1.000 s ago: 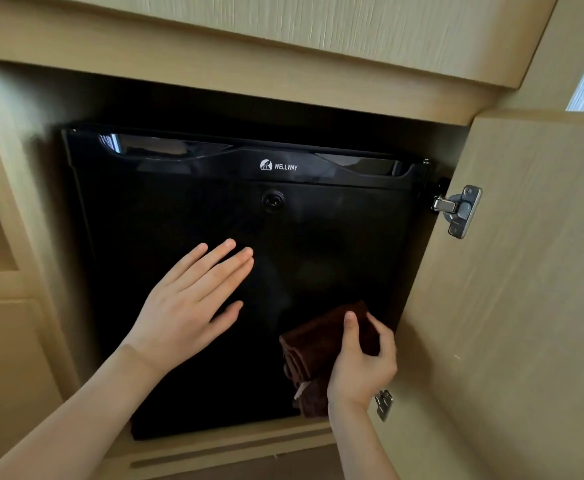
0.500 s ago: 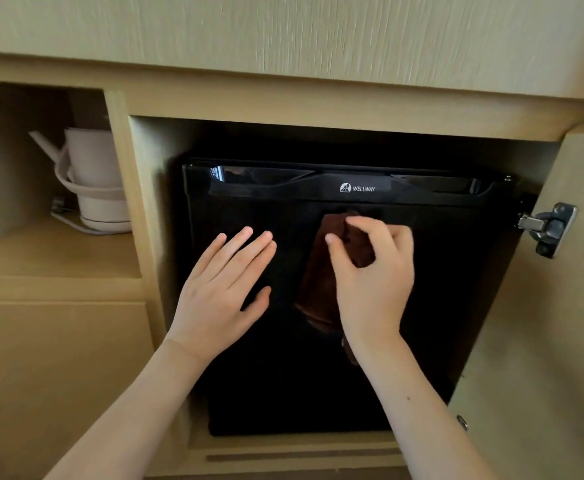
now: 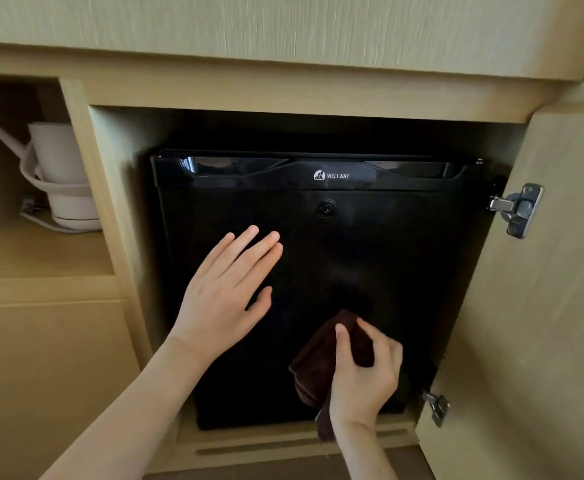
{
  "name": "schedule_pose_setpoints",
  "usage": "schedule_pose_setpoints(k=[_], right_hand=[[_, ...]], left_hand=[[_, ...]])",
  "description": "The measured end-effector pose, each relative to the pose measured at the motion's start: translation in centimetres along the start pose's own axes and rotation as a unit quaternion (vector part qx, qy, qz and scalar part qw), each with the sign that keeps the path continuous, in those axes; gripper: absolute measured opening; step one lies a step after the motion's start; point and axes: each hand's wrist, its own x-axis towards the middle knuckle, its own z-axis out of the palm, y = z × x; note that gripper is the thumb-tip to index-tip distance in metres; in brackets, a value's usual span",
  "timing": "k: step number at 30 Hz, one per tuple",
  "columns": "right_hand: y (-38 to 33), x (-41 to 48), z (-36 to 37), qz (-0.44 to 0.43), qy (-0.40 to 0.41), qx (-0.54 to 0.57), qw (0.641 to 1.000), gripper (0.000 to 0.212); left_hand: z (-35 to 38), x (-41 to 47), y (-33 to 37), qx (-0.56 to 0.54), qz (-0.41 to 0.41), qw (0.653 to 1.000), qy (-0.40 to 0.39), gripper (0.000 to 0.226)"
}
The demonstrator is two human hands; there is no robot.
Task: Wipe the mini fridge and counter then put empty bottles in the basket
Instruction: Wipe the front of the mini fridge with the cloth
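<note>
mini fridge (image 3: pixel 380 258) is reading as smooth black plastic, top trim glossing. cloth (image 3: pixel 316 363) is looking like soft brown fabric. cabinet (image 3: pixel 283 88) is showing matt light woodgrain; hinge (image 3: pixel 520 209) is shining, polished metal.

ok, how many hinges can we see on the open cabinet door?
2. The upper hinge is beside the mini fridge's top right corner, and the lower hinge is near its bottom right corner. Both sit on the cabinet door. No others show.
</note>
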Motion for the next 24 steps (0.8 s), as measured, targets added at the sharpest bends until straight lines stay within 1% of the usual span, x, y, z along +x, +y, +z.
schedule_pose_setpoints(k=[2, 4, 6, 9, 11, 14, 16, 18, 20, 21, 22, 24], right_hand=[[-2.5, 2.4, -0.1, -0.068, 0.027, 0.027, 0.997, 0.029], [-5.3, 5.4, 0.0, -0.109, 0.061, 0.045, 0.991, 0.028], [-7.6, 8.2, 0.4, -0.128, 0.079, 0.061, 0.987, 0.027], [-8.5, 11.0, 1.1, -0.126, 0.047, 0.048, 0.990, 0.026], [-7.4, 11.4, 1.1, -0.102, 0.039, 0.049, 0.993, 0.025], [-3.6, 10.2, 0.2, -0.066, 0.081, 0.044, 0.994, 0.023], [-0.1, 8.3, -0.9, -0.002, 0.101, 0.038, 0.994, 0.021], [3.3, 6.0, -2.1, 0.082, 0.108, 0.025, 0.990, 0.020], [5.6, 4.2, -3.1, 0.161, 0.111, 0.008, 0.981, 0.019], [6.1, 3.8, -3.5, 0.181, 0.114, 0.006, 0.977, 0.022], [6.1, 3.6, -3.7, 0.186, 0.115, 0.009, 0.976, 0.022], [4.4, 4.2, -3.5, 0.163, 0.117, 0.026, 0.979, 0.020]], left_hand=[[0.6, 0.5, 0.9, -0.004, 0.015, 1.000, -0.006, 0.056], [1.2, 1.0, 1.7, -0.006, 0.023, 1.000, -0.009, 0.057], [1.7, 1.6, 2.3, -0.009, 0.021, 1.000, -0.004, 0.058], [2.6, 2.1, 3.0, -0.004, 0.021, 1.000, 0.007, 0.058], [3.2, 2.1, 3.1, 0.009, 0.028, 0.999, 0.017, 0.058], [3.9, 1.8, 2.8, 0.014, 0.029, 0.999, 0.034, 0.056], [4.1, 1.8, 2.8, 0.011, 0.027, 0.999, 0.036, 0.056], [4.2, 1.7, 2.9, 0.013, 0.025, 0.999, 0.033, 0.056], [4.2, 1.7, 2.8, 0.017, 0.027, 0.999, 0.030, 0.056], [4.2, 1.7, 2.8, 0.019, 0.029, 0.999, 0.029, 0.056], [4.2, 1.7, 2.7, 0.022, 0.032, 0.999, 0.029, 0.056], [4.2, 1.7, 2.6, 0.027, 0.038, 0.998, 0.033, 0.055]])
